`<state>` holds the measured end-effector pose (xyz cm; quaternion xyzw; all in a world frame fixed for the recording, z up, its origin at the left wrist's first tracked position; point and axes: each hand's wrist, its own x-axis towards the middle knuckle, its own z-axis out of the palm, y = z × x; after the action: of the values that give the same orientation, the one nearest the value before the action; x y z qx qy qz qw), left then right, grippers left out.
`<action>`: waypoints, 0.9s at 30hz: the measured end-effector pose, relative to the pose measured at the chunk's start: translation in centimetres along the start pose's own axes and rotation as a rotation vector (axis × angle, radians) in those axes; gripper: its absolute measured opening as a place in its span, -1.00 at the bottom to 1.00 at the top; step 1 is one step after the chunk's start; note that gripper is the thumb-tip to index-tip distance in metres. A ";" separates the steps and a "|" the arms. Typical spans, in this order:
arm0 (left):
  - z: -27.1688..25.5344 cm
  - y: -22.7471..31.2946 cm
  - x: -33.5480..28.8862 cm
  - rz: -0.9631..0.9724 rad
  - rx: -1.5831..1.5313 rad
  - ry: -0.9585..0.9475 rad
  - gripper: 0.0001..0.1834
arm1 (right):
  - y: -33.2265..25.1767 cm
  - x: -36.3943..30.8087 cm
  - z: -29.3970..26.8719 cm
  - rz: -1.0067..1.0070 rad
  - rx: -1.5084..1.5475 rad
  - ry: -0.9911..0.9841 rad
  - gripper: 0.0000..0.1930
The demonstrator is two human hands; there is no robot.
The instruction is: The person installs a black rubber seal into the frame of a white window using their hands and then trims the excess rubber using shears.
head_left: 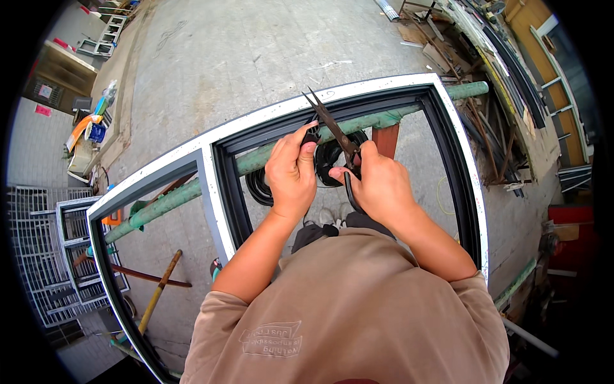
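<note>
My right hand (385, 187) is closed round the handles of dark metal scissors (334, 127). Their blades point up and away to the left, slightly parted. Close beside the blades, my left hand (289, 171) pinches the end of a black rubber strip (311, 134) between thumb and fingers. Both hands are above a large window frame (214, 192), white on the outer face and black inside. Loops of the black strip (258, 187) hang below my hands, partly hidden by them. A green pipe (256, 161) passes beneath the frame.
A yellow pole (160, 291) leans below the frame's left pane. Metal grilles (38, 256) stand at far left, with bags and a blue container (96, 132) above them. Long profiles and scrap (492, 57) are piled at far right.
</note>
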<state>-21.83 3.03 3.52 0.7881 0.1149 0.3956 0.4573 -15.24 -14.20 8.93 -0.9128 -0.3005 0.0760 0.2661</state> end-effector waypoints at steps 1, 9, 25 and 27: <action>0.1 -0.2 -0.1 -0.001 -0.016 0.011 -0.72 | -0.2 -0.1 -0.2 -0.003 0.003 0.000 -0.35; 0.2 0.2 -0.4 -0.034 -0.058 0.040 -0.72 | 0.2 -2.6 0.2 0.035 0.066 -0.082 -0.38; -1.1 -0.8 -0.1 -0.236 -0.155 0.089 -0.61 | 1.2 -1.9 0.0 0.081 0.099 0.010 -0.32; -1.6 -1.7 0.1 -0.268 -0.087 0.158 -0.58 | 0.9 -1.5 -0.3 0.096 0.112 0.008 -0.42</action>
<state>-22.58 5.01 2.64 0.7117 0.2375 0.3962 0.5293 -15.93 -15.82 8.65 -0.9102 -0.2504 0.1017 0.3139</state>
